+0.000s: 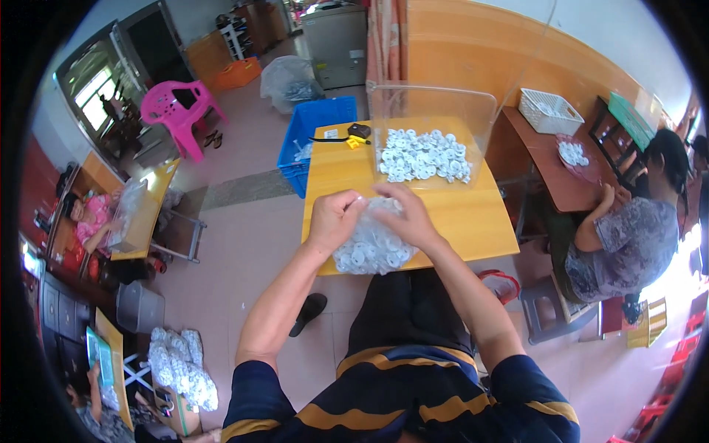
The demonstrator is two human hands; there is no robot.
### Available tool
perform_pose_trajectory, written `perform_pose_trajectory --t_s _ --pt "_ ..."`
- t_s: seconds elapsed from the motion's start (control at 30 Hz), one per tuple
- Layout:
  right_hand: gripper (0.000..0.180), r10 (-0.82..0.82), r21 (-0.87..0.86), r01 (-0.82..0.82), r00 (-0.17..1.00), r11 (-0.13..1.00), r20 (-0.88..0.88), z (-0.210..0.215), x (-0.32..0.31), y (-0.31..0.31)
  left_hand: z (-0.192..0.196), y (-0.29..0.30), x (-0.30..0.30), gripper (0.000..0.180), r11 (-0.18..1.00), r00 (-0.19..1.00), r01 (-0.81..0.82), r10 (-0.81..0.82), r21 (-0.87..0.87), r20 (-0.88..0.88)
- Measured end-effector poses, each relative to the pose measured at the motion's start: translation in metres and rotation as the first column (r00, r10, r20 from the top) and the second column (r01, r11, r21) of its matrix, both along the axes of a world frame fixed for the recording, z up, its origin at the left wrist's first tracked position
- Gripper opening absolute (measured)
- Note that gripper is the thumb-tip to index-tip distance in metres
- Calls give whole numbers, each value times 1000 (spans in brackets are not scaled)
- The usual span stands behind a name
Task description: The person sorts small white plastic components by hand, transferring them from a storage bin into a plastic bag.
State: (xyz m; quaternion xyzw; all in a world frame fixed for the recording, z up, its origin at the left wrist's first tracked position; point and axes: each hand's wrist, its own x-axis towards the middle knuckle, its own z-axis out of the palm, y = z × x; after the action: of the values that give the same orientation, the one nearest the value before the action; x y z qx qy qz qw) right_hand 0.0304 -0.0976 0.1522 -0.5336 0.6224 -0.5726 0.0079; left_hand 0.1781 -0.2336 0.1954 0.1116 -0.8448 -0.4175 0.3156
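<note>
A clear plastic bag (pixel 369 251) full of small white round parts rests at the near edge of the yellow table (pixel 473 229), right in front of me. My left hand (pixel 336 219) is closed in a fist on the bag's gathered top. Beside it, over the bag, my right hand (pixel 408 215) has its thumb and fingers apart; its fingertips are a little blurred. Beyond my hands lies a transparent bin (pixel 480 140) holding a heap of white round parts (pixel 425 155). Some film at the bag's neck is hidden by my fingers.
Left of the bin lie a black strap-like item (pixel 329 139) and a yellow tool (pixel 355 141). A blue crate (pixel 298 173) stands against the table's left side. People sit at other tables, one on the right (pixel 628 229). A pink chair (pixel 185 111) stands far left.
</note>
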Motion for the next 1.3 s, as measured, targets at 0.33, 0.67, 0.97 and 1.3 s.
perform_pose_trajectory --t_s 0.33,0.67,0.97,1.3 --pt "36 -310 176 285 940 942 141 -91 -44 41 45 31 114 9 993 993 -112 114 49 -42" --pt "57 -278 582 523 843 622 -461 -117 11 26 20 75 258 8 928 933 -358 359 -102 -10" --pt "56 -326 538 581 804 610 -498 -124 11 21 -18 105 338 14 796 801 -599 594 89 79" --pt "60 -310 653 528 849 544 -428 -116 17 19 -16 84 379 13 753 767 -641 636 147 83"
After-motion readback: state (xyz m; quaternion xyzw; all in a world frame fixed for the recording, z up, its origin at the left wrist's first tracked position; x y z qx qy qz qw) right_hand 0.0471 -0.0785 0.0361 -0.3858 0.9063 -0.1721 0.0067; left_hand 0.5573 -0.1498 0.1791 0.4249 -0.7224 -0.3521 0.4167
